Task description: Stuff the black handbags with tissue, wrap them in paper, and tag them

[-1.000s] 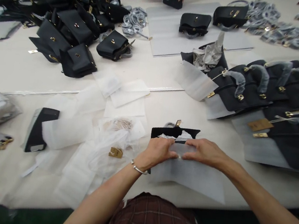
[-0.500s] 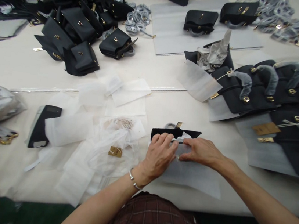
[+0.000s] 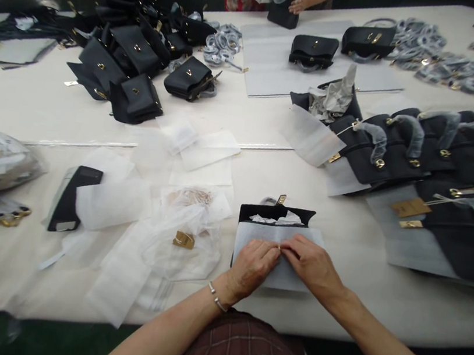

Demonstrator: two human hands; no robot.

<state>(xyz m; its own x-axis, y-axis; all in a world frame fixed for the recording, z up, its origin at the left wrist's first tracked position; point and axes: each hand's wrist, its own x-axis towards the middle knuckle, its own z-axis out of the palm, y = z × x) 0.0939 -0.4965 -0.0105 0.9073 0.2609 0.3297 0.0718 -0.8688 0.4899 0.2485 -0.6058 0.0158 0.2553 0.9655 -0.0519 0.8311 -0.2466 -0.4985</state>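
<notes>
A black bag lies open in front of me, with crumpled white paper in its opening and a pale translucent sheet over its front. Both hands meet over that sheet. My left hand has its fingers closed at a tiny light-coloured piece, too small to name. At the same spot my right hand pinches with thumb and forefinger. A gold clasp stands up behind the bag's opening.
White sheets, a plastic bag with a brown tag and a dark flat piece lie left. Black bags with wrapped handles line the right. More bags are heaped at back left. Another person's hand touches a bag across the table.
Both hands have moved down from the bag's opening onto the sheet and come together. The paper inside shows more, and the sheet now lies flatter over the front.
</notes>
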